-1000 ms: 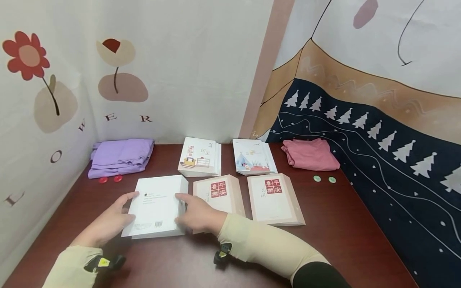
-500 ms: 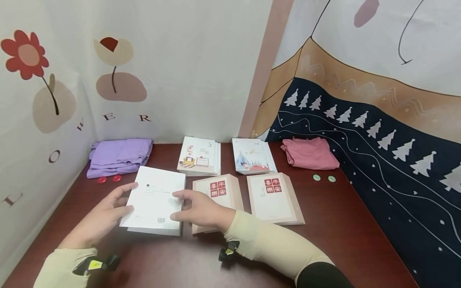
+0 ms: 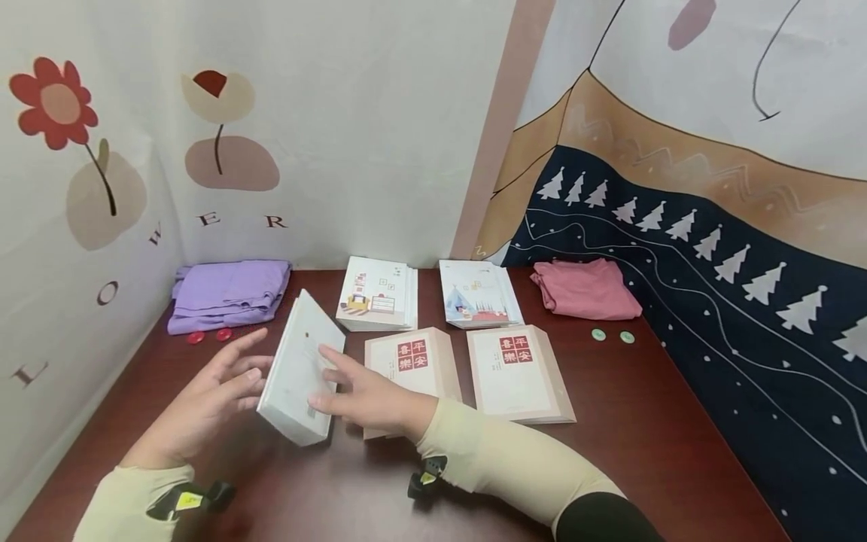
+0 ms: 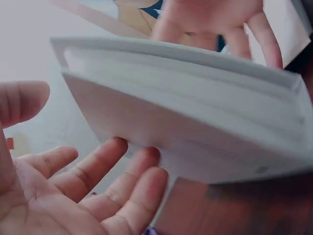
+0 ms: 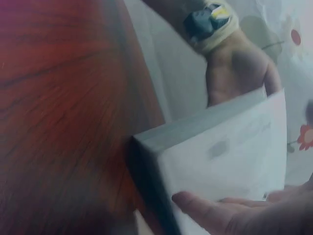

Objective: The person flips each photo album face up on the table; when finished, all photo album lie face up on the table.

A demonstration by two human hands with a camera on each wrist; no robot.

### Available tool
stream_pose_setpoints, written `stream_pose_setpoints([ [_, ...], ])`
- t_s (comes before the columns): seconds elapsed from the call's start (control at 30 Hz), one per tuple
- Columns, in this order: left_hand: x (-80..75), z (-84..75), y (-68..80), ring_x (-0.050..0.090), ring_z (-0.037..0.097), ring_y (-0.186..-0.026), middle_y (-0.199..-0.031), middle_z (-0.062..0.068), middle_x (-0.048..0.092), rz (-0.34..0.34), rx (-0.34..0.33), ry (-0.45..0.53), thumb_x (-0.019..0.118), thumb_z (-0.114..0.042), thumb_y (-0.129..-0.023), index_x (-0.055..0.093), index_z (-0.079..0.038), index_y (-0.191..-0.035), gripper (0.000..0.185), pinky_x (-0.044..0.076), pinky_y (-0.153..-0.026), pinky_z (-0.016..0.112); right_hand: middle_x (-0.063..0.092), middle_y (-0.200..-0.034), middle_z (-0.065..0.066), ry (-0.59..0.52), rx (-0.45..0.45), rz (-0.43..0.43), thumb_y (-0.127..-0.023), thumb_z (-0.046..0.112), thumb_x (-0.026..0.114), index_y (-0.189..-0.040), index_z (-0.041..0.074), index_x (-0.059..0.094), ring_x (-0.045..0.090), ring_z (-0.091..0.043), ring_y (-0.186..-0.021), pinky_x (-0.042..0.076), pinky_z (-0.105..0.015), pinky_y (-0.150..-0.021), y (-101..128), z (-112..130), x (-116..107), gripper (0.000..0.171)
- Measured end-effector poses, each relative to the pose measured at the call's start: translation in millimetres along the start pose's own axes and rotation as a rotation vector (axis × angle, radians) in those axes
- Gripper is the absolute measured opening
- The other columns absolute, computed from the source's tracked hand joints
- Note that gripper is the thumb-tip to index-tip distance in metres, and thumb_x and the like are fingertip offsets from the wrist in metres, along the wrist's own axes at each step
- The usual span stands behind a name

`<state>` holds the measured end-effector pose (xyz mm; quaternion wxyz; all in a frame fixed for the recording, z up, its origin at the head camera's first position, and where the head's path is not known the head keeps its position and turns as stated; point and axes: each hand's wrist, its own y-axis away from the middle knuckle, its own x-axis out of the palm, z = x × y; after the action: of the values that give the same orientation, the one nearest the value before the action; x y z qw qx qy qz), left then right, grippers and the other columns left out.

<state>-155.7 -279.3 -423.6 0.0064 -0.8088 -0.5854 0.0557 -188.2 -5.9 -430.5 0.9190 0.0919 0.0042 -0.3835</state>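
Note:
In the head view a thick white book (image 3: 302,376) stands tilted on its edge between the two hands, its printed back cover turned toward the right. My left hand (image 3: 196,406) is at its left side, thumb apart from the cover. In the left wrist view the outstretched fingertips (image 4: 151,156) of that hand touch the book's lower cover (image 4: 195,152). My right hand (image 3: 375,395) lies against the opposite cover with extended fingers. The right wrist view shows its thumb (image 5: 188,199) on the white cover (image 5: 220,166), which carries a blurred barcode.
Two cream books with red characters (image 3: 413,365) (image 3: 515,376) lie to the right. Behind them are two stacks of illustrated white books (image 3: 379,290) (image 3: 477,293). Purple cloth (image 3: 230,293) with red buttons (image 3: 223,334) lies left, pink cloth (image 3: 585,290) with green buttons (image 3: 599,335) right.
The white book has gone from lying nearly flat to standing steeply on edge. My left hand's thumb has come off its face, while my right fingers have spread across the cover.

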Motion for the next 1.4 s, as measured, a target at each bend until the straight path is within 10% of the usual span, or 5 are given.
stream_pose_setpoints([
  [0.3,12.4,9.5,-3.8,0.062,0.000,-0.124,-0.145,0.004,0.064,0.122,-0.020,-0.205,0.046,-0.009,-0.112,0.030,-0.012,-0.165,0.055,0.055,-0.096,0.023,0.058,-0.147,-0.021,-0.140,0.010,-0.170,-0.097,0.025,0.077,-0.169,0.043,0.001,0.075,-0.023,-0.104,0.065,-0.049,-0.083,1.9,8.6,7.9,0.106],
  [0.57,16.0,9.0,-5.5,0.056,-0.008,-0.126,-0.148,0.024,0.061,0.146,-0.099,-0.303,0.052,-0.018,-0.111,0.031,-0.003,-0.163,0.058,0.048,-0.096,0.014,0.058,-0.149,-0.013,0.184,0.023,-0.347,-0.077,0.016,0.092,-0.171,0.025,0.013,0.062,-0.008,-0.107,0.050,-0.025,-0.099,0.4,6.4,2.4,0.123],
  [0.7,11.9,16.2,-5.9,0.057,0.019,-0.137,-0.152,0.028,0.055,0.032,-0.131,-0.405,0.054,-0.021,-0.111,0.034,0.000,-0.162,0.059,0.047,-0.095,0.014,0.054,-0.155,-0.011,0.317,0.059,-0.307,-0.080,0.013,0.088,-0.167,0.019,0.029,0.058,-0.012,-0.116,0.045,-0.027,-0.107,-0.1,3.6,2.0,0.105],
  [0.83,6.2,25.1,-5.8,0.042,0.051,-0.144,-0.159,0.036,0.040,-0.044,-0.217,-0.456,0.054,-0.020,-0.110,0.030,0.004,-0.162,0.062,0.051,-0.103,0.034,0.049,-0.159,-0.012,0.382,0.100,-0.331,-0.079,0.010,0.085,-0.163,0.017,0.037,0.054,-0.016,-0.129,0.042,-0.032,-0.115,-1.6,-0.6,2.2,0.097],
  [1.4,-2.5,20.1,2.4,0.028,0.061,-0.148,-0.160,0.042,0.030,-0.086,-0.283,-0.503,0.054,-0.018,-0.110,0.031,0.007,-0.160,0.061,0.029,-0.114,0.076,0.056,-0.154,-0.006,0.367,0.102,-0.307,-0.082,0.026,0.088,-0.157,0.016,0.048,0.054,-0.013,-0.132,0.042,-0.031,-0.116,-12.8,-9.2,9.1,0.085],
])
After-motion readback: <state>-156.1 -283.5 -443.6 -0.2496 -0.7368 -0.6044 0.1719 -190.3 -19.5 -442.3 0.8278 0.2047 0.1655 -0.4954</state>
